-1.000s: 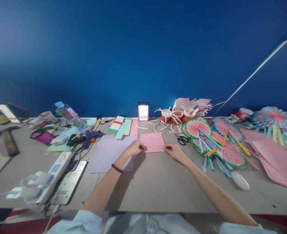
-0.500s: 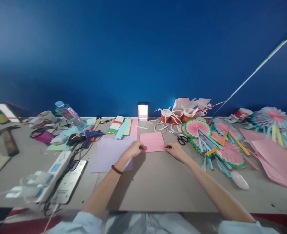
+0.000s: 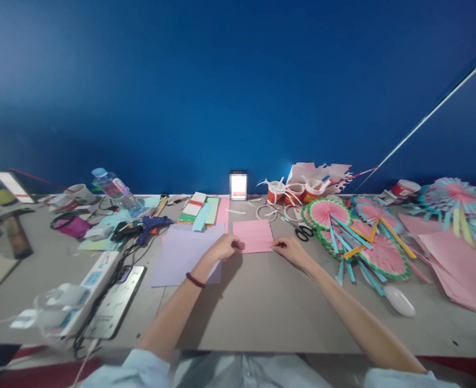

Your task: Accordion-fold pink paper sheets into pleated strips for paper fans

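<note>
A pink sheet of paper [image 3: 253,235] with faint horizontal creases lies on the grey table in front of me. At its lower left corner, my left hand [image 3: 225,247] pinches the edge with curled fingers. My right hand [image 3: 287,250] grips the lower right corner between thumb and fingers. A larger lilac sheet [image 3: 181,258] lies under and beside my left wrist. Black-handled scissors [image 3: 303,233] rest just beyond my right hand.
Paper fans [image 3: 379,248] and a white mouse [image 3: 399,300] lie to the right. Red cups [image 3: 276,191] stand behind. On the left are a glue gun [image 3: 149,229], a power strip [image 3: 92,285], a phone [image 3: 119,302] and a tilted bottle [image 3: 117,188]. A lit screen [image 3: 238,186] stands at the wall.
</note>
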Available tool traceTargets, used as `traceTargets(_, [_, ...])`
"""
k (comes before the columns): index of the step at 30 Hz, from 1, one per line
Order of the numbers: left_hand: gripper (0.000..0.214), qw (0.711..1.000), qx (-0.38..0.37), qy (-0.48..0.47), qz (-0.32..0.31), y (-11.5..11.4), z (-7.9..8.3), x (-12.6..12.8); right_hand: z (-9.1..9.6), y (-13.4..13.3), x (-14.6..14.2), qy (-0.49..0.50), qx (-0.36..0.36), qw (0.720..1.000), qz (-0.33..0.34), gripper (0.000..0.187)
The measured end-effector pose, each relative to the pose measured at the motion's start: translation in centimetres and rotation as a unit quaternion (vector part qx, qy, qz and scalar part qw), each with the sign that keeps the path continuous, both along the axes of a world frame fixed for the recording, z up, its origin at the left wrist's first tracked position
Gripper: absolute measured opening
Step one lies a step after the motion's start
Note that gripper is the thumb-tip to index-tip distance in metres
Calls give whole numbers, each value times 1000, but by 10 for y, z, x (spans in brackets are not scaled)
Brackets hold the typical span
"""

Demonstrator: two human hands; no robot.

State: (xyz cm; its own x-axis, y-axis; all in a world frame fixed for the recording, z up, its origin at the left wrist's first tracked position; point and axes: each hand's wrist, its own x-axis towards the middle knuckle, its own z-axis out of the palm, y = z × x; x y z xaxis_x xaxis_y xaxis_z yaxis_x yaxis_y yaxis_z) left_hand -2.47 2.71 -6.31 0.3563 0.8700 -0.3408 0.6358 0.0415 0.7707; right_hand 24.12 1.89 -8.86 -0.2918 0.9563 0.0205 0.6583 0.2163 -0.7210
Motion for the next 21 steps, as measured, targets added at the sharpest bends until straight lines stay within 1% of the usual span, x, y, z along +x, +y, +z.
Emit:
traceTargets(6, [13,1000,4,1,3,-2,2,1,-3,-5,-3,7,28,1000,-6,15])
traceTargets(15, [13,1000,8,0,1,-2,2,1,-12,-10,-5,15,69,997,-5,14])
traceTargets(17, [9,1000,23,9,-5,-2,4,0,-14,-11,-6,15,78,997,-5,13])
traceTargets(21, [4,996,78,45,-22,-2,7,0,-17,-11,-7,15,93,996,-8,12])
